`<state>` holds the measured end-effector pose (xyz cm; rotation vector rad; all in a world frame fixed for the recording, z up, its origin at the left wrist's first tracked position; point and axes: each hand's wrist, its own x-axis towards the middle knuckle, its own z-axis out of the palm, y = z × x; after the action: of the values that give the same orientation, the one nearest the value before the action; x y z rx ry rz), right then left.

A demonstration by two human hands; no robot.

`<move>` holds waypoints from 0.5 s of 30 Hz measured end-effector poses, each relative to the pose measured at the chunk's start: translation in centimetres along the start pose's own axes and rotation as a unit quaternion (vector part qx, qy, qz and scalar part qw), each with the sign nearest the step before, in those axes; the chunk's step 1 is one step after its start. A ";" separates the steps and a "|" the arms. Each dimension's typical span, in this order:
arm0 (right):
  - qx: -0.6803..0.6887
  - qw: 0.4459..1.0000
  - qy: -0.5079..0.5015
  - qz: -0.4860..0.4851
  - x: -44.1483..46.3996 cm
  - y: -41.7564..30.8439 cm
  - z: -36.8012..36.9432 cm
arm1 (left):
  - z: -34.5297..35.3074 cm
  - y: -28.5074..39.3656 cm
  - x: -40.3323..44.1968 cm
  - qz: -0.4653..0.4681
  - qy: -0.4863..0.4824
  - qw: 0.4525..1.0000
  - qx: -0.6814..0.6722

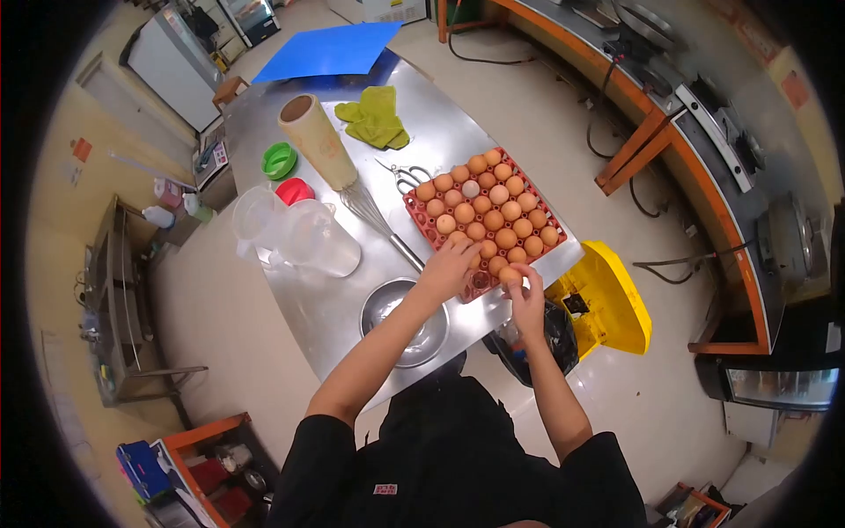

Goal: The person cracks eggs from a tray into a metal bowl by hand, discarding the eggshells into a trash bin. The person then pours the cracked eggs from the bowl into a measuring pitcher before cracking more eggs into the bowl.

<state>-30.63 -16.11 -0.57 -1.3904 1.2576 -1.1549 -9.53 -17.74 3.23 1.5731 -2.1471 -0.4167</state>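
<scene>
A red egg tray (pixel 481 281) full of brown eggs (pixel 481 205) lies on the steel table. Between the fingertips of my right hand (pixel 528 304) is an egg (pixel 510 276), at the tray's near edge. My left hand (pixel 447 269) reaches over the tray's near left corner, its bent fingers closed around an egg that they partly hide. A few cups at that corner show no egg. Just left of my left forearm sits a steel mixing bowl (pixel 377 306); its contents are hard to make out.
A whisk (pixel 374 216), a wooden cylinder (pixel 312 141), scissors (pixel 407 176), a green cloth (pixel 377 119) and clear plastic jugs (pixel 321 238) stand or lie farther back. Below the table's right edge are a black bin bag (pixel 562 330) and a yellow bin lid (pixel 616 299).
</scene>
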 end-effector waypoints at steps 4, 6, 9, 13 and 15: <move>0.071 0.995 -0.014 0.071 -1.5 0.8 -0.2 | 0.3 -0.8 0.7 -0.005 -0.037 0.999 -0.015; 0.010 0.993 -0.077 0.086 -3.3 -0.2 0.5 | -0.7 -1.0 0.3 -0.045 0.017 0.995 -0.092; -0.079 0.974 -0.208 -0.054 -6.3 -2.7 3.7 | -2.7 -1.0 -2.1 -0.152 0.108 0.922 -0.338; -0.143 0.934 -0.312 -0.104 -8.7 -1.7 9.2 | -5.3 -2.3 -9.8 -0.314 0.186 0.739 -0.566; -0.214 0.910 -0.334 -0.121 -9.0 0.3 11.9 | -4.2 -4.3 -14.2 -0.342 0.197 0.713 -0.580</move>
<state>-19.35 -6.79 -3.31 -2.0866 0.8691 -0.4622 -0.23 -5.44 2.27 1.3324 -0.5308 -1.2155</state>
